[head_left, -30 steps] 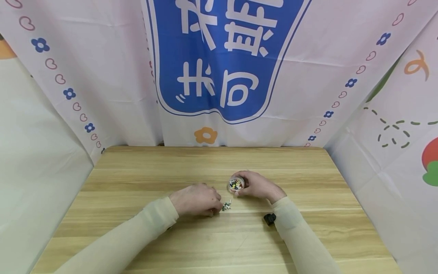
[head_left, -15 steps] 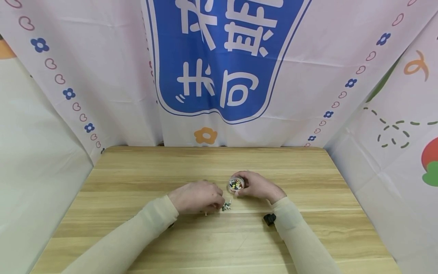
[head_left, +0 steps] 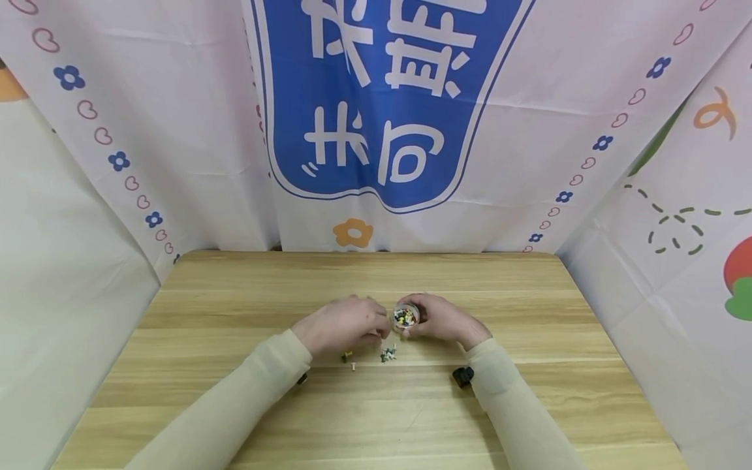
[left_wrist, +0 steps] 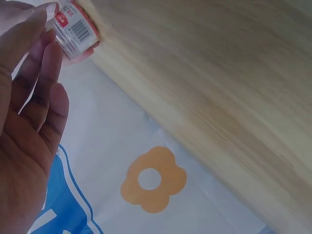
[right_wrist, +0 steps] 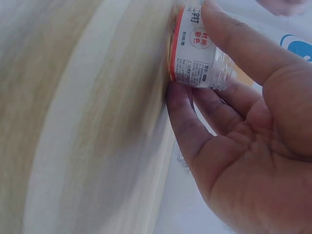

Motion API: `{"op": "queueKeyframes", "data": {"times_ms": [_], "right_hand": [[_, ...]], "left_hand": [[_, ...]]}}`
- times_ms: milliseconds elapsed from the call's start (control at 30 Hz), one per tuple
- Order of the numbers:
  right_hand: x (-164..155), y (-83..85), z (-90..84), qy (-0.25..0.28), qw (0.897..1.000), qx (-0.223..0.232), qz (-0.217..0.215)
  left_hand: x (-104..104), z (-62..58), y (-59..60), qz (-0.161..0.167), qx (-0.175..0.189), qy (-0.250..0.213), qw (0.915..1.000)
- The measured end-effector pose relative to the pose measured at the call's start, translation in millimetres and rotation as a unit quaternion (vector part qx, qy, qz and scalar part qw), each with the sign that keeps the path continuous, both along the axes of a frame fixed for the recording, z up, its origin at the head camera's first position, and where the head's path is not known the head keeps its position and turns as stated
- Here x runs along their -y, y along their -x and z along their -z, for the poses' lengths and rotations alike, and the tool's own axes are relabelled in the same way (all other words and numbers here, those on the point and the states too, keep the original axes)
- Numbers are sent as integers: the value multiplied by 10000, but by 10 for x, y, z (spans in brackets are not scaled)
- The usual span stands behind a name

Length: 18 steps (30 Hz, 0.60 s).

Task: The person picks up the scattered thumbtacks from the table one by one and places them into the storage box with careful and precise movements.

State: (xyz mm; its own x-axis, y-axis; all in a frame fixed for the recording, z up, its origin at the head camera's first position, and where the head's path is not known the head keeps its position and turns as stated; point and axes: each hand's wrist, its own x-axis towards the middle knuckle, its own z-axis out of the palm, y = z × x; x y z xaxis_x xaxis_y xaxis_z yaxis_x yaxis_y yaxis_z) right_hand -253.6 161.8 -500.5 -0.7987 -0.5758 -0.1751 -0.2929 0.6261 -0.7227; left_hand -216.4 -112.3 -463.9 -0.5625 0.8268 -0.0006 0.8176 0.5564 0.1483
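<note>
My right hand (head_left: 446, 320) grips a clear plastic jar (right_wrist: 195, 53) around its side, thumb opposite the fingers. Upright and lidless on the table, the jar holds many coloured push pins (head_left: 405, 317). Close to its left side, my left hand (head_left: 346, 324) has thumb and fingertips drawn together, pinching what seems to be a push pin, mostly hidden by the fingers. Below the jar lies a small heap of green and white push pins (head_left: 388, 354). Under the left hand are a few loose ones, including a yellow push pin (head_left: 347, 355) and a pale push pin (head_left: 354, 367).
The wooden table (head_left: 499, 281) runs back to a printed cloth (head_left: 235, 215) hung behind it. Cloth walls also stand at left and right. A black wrist camera (head_left: 463, 376) sits beside the right sleeve.
The left hand has moved up from beside the pin heap toward the jar, uncovering loose push pins on the table. The right hand and jar have stayed in place.
</note>
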Motion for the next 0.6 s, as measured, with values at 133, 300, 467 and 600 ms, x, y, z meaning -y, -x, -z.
{"op": "queueKeyframes", "data": {"times_ms": [133, 300, 467, 600], "right_hand": [[1, -6, 7, -7, 10000, 0, 8], [2, -7, 11, 26, 10000, 15, 46], [1, -7, 14, 7, 10000, 17, 59], [5, -7, 12, -26, 10000, -1, 53]], "left_hand": [[-20, 5, 39, -204, 14, -327, 9993], [-79, 9, 98, -639, 97, -466, 9968], [-158, 32, 162, -839, 107, -518, 9951], [-215, 41, 209, -847, 38, -562, 9948]]}}
